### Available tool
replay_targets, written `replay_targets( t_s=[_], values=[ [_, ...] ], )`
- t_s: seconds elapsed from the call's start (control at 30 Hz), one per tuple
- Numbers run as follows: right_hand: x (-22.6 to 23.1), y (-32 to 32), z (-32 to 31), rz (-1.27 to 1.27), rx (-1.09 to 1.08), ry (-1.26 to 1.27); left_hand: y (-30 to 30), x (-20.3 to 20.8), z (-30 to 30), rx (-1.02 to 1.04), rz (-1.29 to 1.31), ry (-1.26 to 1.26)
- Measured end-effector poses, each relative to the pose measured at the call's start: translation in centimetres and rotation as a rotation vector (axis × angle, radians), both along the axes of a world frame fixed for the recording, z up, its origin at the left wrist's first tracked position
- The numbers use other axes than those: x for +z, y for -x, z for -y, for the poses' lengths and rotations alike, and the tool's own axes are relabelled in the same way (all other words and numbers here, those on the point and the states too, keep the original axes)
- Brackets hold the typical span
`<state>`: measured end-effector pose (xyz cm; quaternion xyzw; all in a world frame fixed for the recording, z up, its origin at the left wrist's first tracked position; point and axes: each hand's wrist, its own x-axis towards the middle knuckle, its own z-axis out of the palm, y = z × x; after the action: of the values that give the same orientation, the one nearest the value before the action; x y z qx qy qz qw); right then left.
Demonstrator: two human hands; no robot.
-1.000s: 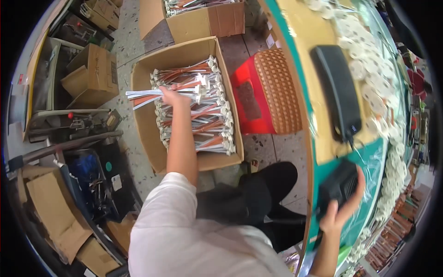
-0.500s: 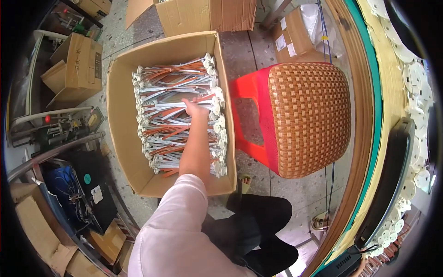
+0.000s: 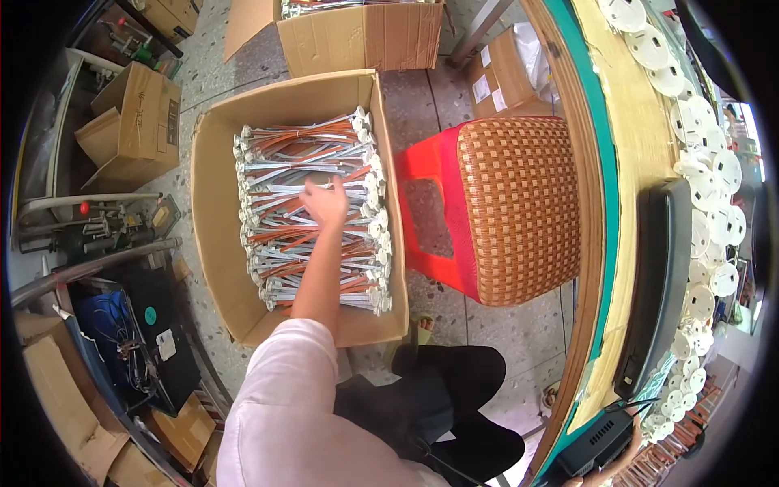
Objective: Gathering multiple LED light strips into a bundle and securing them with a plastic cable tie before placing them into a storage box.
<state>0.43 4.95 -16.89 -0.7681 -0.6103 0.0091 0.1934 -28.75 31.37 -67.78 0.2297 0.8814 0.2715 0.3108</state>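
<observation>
My left hand (image 3: 325, 203) is open over the middle of a deep cardboard box (image 3: 213, 219), fingers apart above the wire bundles. No held object shows in it. The bundles of grey-white and orange wires (image 3: 284, 237) lie crosswise in rows, with small white round end pieces (image 3: 378, 231) lined up along both sides. At the lower right, part of my right hand (image 3: 626, 461) shows beside a black slotted device (image 3: 596, 442) at the table edge. Its fingers are mostly hidden.
A red stool (image 3: 430, 162) with a woven brown seat (image 3: 523, 211) stands right of the box. White plastic discs (image 3: 714, 178) and a long black case (image 3: 656, 284) lie on the worktable (image 3: 629, 154). Another carton (image 3: 357, 40) stands beyond; a metal rack (image 3: 49, 284) is at left.
My left hand has moved left and slightly nearer over the wires, away from the right-hand end pieces. The view has shifted, showing more of the worktable and my right hand.
</observation>
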Motion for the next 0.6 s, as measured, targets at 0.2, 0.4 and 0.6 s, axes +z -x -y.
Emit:
replay_targets(
  t_s=[0.2,0.4,0.6],
  values=[
    [-1.1,-2.9,1.9,0.003,0.046,-0.012,-4.7,3.6,-5.2,-0.704,-0.356,-0.373],
    [-1.7,-0.9,-1.0,-0.051,0.091,-0.204,-5.5,0.5,-3.7,-0.830,-0.248,-0.056],
    [0.9,-1.1,-1.7,-0.075,0.206,-0.081,-4.5,-7.7,-3.4,-0.757,-0.036,-0.458]
  ],
)
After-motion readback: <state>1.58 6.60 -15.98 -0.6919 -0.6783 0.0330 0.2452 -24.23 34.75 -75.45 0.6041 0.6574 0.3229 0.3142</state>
